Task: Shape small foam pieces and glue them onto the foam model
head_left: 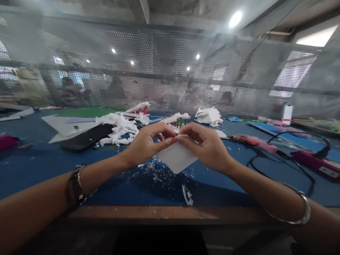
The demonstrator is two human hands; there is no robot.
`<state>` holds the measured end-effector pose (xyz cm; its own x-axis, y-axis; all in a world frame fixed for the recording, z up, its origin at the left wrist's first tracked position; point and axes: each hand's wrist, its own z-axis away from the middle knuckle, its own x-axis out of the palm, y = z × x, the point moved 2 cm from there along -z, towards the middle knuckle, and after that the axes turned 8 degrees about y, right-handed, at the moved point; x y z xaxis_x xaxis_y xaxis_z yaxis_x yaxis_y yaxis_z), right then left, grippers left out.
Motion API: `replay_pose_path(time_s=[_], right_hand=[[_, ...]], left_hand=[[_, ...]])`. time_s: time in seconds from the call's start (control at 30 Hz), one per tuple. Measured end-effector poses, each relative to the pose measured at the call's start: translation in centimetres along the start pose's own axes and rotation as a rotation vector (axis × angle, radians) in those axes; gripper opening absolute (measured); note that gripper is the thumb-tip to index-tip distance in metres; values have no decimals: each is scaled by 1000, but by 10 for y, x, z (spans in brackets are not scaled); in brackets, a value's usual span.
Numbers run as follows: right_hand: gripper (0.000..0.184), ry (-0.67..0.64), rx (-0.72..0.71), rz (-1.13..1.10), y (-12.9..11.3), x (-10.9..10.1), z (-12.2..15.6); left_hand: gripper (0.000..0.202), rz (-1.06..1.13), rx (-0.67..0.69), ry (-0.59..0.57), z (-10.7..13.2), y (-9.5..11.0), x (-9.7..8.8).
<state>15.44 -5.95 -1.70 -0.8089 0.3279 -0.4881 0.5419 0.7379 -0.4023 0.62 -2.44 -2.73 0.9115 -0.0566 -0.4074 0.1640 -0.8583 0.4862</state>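
A small piece of white paper hangs between my hands, one corner pointing down. My left hand pinches its top edge between thumb and fingertips. From the other side, my right hand pinches the same edge, the fingertips of both hands meeting. Below the paper, white scraps are strewn over the blue tabletop. A curled paper strip lies near the front edge. Just behind my fingers stands a white paper piece with green posts, partly hidden by my hands.
Crumpled white paper and a black phone-like slab lie left, by green sheets. At right are a pink glue gun, a purple power strip and a looping black cable. Folded white paper sits behind.
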Motion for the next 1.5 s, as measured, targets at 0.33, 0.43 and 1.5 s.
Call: replay_pose_path(time_s=[0.33,0.43,1.5], right_hand=[[5,68,38,-92,-2,2,3],[11,89,0,-44,-2,1,4],[7,29,-407,356,-8,-6,4]], left_hand=[[11,87,-51,10,0,-2,1],[12,145,-127,16,1,-3,2],[14,70,-123,-51,3,-2,5]])
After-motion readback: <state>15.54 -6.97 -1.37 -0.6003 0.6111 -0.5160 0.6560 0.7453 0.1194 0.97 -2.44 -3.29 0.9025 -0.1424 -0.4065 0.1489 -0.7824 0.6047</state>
